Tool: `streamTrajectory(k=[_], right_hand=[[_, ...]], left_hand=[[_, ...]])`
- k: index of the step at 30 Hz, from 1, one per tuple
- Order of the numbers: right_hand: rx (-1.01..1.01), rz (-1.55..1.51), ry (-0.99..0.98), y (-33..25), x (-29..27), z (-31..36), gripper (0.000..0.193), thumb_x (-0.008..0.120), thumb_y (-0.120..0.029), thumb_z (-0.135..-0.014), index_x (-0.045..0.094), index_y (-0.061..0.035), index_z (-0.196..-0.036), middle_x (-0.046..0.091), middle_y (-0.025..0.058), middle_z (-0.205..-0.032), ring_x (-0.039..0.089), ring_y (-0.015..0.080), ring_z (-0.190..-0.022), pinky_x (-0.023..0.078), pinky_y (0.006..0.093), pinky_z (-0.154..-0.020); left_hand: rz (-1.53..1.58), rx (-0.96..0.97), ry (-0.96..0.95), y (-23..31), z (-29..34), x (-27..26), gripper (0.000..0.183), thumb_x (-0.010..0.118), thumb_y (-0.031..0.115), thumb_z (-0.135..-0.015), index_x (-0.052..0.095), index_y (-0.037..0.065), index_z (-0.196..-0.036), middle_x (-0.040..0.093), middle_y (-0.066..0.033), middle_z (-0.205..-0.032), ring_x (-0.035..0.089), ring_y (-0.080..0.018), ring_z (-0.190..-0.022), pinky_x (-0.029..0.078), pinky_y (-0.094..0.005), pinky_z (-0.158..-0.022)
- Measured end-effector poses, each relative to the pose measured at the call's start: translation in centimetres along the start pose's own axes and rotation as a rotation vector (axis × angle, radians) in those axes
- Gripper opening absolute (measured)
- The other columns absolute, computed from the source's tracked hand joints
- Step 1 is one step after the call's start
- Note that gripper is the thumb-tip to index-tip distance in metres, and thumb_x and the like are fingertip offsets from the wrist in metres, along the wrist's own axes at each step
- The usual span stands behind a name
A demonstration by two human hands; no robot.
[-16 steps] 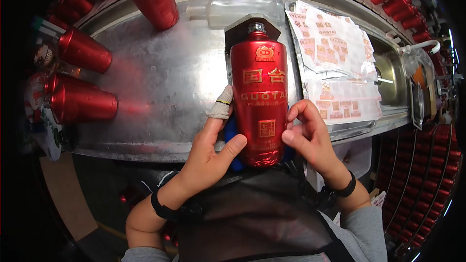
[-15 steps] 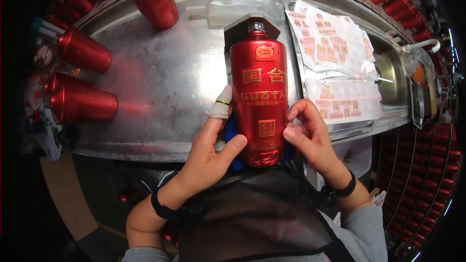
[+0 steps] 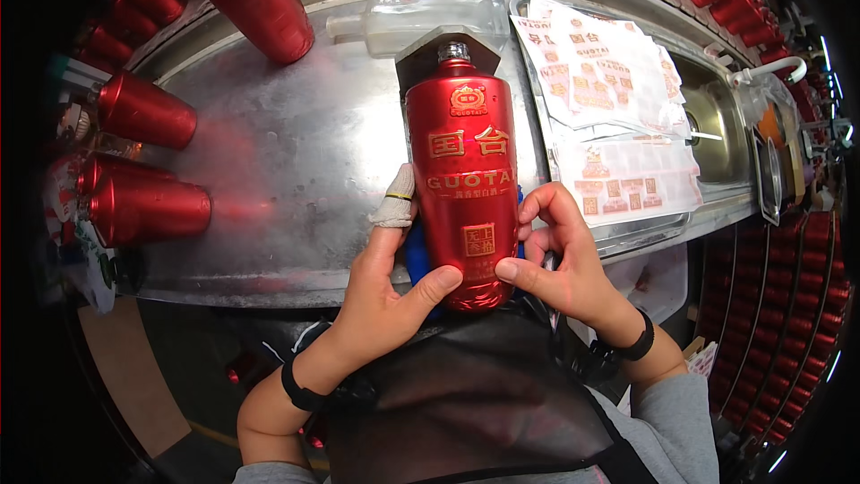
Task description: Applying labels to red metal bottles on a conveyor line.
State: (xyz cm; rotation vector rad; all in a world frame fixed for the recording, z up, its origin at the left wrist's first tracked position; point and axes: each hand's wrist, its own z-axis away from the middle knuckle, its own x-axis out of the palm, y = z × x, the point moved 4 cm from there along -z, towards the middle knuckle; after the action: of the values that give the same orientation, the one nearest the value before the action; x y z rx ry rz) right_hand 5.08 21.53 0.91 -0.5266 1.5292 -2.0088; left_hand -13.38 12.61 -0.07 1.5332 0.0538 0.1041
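Observation:
A glossy red bottle [image 3: 466, 202] with gold raised lettering and an uncapped-looking clear neck lies face up before me, its neck pointing away. My left hand [image 3: 383, 282] grips its lower left side, thumb across the front near the base. A white fabric finger cover [image 3: 395, 200] with a yellow band sits on one of its fingers. From the right, my right hand [image 3: 569, 264] holds the bottle's lower side, thumb on the front and fingers curled at the edge. Behind the neck shows a dark angular support [image 3: 488, 52]. Blue material [image 3: 417, 255] peeks out beneath the bottle.
Sheets of gold-and-red transfers [image 3: 618, 175] lie on a tray at the right, beside a metal sink [image 3: 717, 121]. A clear glass bottle [image 3: 434, 18] lies at the back of the metal worktop [image 3: 296, 125]. Red bottles [image 3: 148, 206] stand at the left; several more fill racks [image 3: 779, 323] at right.
My right thumb has come down onto the lower front of the bottle, and its fingers have drawn in against the side. The whole view has shifted slightly.

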Motion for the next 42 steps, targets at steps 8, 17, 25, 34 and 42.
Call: streamTrajectory(k=[8,17,25,34,42], right_hand=[[0.052,-0.034,-0.01,-0.7,-0.5,-0.5,0.044,0.083,-0.019,-0.076,0.05,-0.0078,-0.101,0.049,0.0005,-0.091,0.037,-0.0005,-0.059,0.033,0.0145,-0.055],[0.298,-0.865,0.103,0.1,-3.2,-1.0,0.02,0.063,-0.009,-0.087,0.057,-0.0033,-0.105,0.061,0.0051,-0.094,0.058,0.0087,-0.075,0.048,0.0219,-0.067],[-0.379,0.401,0.203,-6.1,2.0,-0.3,0.025,0.071,-0.002,-0.081,0.058,-0.0016,-0.102,0.059,0.0019,-0.091,0.054,0.0066,-0.085,0.045,0.0227,-0.076],[-0.371,0.256,0.321,-3.8,-0.4,1.8,0.025,0.072,0.0,-0.084,0.058,-0.0014,-0.104,0.061,0.0025,-0.095,0.056,0.0062,-0.085,0.047,0.0223,-0.073],[-0.153,0.014,0.34,-2.1,-1.7,2.0,0.034,0.072,0.001,-0.083,0.053,0.0005,-0.111,0.061,0.0036,-0.095,0.059,0.0092,-0.085,0.048,0.0228,-0.074]], left_hand=[[-0.025,0.046,0.034,1.4,-0.8,0.5,0.09,0.072,0.015,-0.087,0.014,-0.009,-0.152,0.035,-0.0224,-0.151,0.035,-0.028,-0.141,0.027,-0.0376,-0.115],[-0.129,0.055,0.096,1.8,-0.6,1.3,0.089,0.072,0.012,-0.087,0.014,-0.008,-0.152,0.044,-0.0218,-0.144,0.045,-0.0252,-0.133,0.035,-0.0357,-0.111],[-0.033,0.042,0.086,1.7,-0.7,1.1,0.091,0.072,0.016,-0.087,0.013,-0.008,-0.152,0.044,-0.0227,-0.144,0.044,-0.0258,-0.133,0.034,-0.0358,-0.111],[-0.808,0.402,0.096,3.5,0.0,0.3,0.046,0.067,0.044,-0.088,0.068,0.018,-0.125,0.024,-0.03,-0.155,0.026,-0.0485,-0.142,0.014,-0.0661,-0.111],[-1.039,0.522,0.003,4.6,-0.6,0.4,0.037,0.063,0.044,-0.089,0.071,0.028,-0.121,0.026,-0.0209,-0.159,0.023,-0.0478,-0.142,0.012,-0.068,-0.109]])
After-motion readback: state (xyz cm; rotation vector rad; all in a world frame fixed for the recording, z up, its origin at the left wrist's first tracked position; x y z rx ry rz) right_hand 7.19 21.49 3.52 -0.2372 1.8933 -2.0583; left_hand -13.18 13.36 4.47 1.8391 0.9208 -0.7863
